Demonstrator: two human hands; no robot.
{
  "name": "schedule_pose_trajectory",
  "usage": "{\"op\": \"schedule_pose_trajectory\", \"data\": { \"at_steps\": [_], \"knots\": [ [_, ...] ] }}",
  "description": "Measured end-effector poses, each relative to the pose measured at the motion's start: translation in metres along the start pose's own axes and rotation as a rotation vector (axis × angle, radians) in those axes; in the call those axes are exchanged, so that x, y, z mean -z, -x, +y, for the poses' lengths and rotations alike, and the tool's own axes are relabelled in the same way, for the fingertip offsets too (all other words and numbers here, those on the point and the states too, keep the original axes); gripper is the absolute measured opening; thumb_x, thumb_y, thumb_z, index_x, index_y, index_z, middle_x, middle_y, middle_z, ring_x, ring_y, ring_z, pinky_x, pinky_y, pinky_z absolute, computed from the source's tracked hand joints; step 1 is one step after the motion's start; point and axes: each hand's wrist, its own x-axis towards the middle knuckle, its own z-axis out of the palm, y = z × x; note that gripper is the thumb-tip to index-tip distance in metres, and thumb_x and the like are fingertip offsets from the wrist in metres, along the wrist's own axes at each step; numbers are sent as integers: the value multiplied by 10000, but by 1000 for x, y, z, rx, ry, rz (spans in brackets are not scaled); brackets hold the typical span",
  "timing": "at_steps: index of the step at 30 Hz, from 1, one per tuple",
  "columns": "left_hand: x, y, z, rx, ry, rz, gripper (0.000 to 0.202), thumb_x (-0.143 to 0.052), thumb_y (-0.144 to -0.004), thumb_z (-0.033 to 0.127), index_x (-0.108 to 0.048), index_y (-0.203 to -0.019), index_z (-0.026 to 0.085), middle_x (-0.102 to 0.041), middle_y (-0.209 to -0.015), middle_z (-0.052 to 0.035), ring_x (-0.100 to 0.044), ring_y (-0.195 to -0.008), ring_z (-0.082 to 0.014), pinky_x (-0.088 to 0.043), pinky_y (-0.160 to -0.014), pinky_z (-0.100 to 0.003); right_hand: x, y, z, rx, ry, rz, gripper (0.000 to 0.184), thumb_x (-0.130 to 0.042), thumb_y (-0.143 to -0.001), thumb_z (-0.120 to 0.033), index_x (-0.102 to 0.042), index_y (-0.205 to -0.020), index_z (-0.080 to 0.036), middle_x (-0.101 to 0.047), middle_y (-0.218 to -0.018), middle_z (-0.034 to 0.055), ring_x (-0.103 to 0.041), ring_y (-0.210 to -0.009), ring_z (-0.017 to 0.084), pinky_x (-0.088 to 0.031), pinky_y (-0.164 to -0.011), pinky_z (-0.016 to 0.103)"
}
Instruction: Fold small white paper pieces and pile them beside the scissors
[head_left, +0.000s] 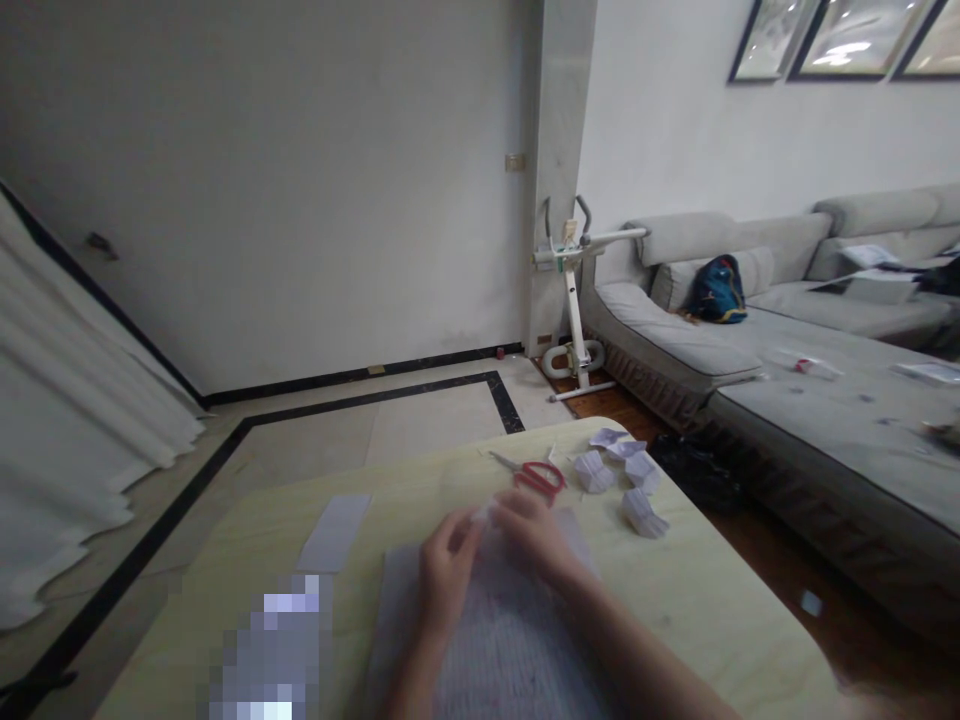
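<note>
Both hands come together over a large written sheet of paper (495, 640) on the pale wooden table (720, 610). My left hand (448, 555) pinches one side of a small white piece of paper (486, 512). From the other side my right hand (534, 530) closes on the same piece, its fingers partly blurred. Just beyond my right hand lie scissors with red handles (541, 480), their blades pointing left. Several crumpled pieces of paper (596, 472) sit at the table's far right corner.
A paper strip (335, 532) lies on the table's left, with a pixelated object (270, 650) nearer me. Past the table stand a white exercise machine (574, 310) and a grey sofa (690, 350) holding a blue backpack (718, 290). A white curtain (67, 420) hangs at left.
</note>
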Motion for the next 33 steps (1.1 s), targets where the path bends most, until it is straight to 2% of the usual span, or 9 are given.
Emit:
{"op": "schedule_pose_trajectory", "data": {
  "at_steps": [4,8,16,22,27,33],
  "knots": [
    [-1,0,3,-11,3,12,308,-588,-785,401,-675,-943,151,-712,-832,-68,-649,-687,-178,-504,-592,-236,0,2,-3,3,-26,-13,137,-626,-736,-324,-637,-715,-189,-617,-676,21,-562,-652,160,-439,-624,283],
    [0,1,3,-39,-42,14,307,-580,-788,408,-690,-918,153,-715,-814,-74,-658,-709,-198,-515,-597,-252,0,1,-2,-41,-53,-24,169,-634,-728,-357,-641,-746,-189,-607,-662,16,-541,-609,150,-420,-568,264],
    [3,1,2,-196,-185,20,236,-564,-813,348,-710,-895,183,-720,-867,-76,-661,-797,-212,-512,-742,-295,1,0,5,-94,-169,-69,211,-646,-713,-381,-625,-767,-179,-576,-642,-10,-481,-516,110,-365,-508,236],
    [3,-1,0,-285,-233,2,197,-558,-824,293,-709,-905,197,-720,-859,-70,-657,-790,-203,-506,-761,-302,1,-1,4,-118,-224,-87,181,-645,-723,-352,-615,-755,-176,-558,-627,-15,-444,-481,92,-332,-466,217],
    [3,0,-1,-296,-268,0,203,-545,-835,289,-703,-926,199,-718,-877,-65,-658,-806,-194,-503,-758,-286,1,0,3,-109,-280,-95,164,-648,-722,-339,-606,-718,-181,-517,-569,-30,-417,-456,87,-311,-449,213],
    [3,-1,-3,-273,-287,6,223,-531,-843,317,-695,-897,175,-715,-837,-61,-658,-767,-185,-504,-716,-268,0,0,2,-103,-228,-82,192,-649,-720,-357,-636,-756,-169,-585,-636,3,-489,-524,108,-365,-499,225]
  ]
}}
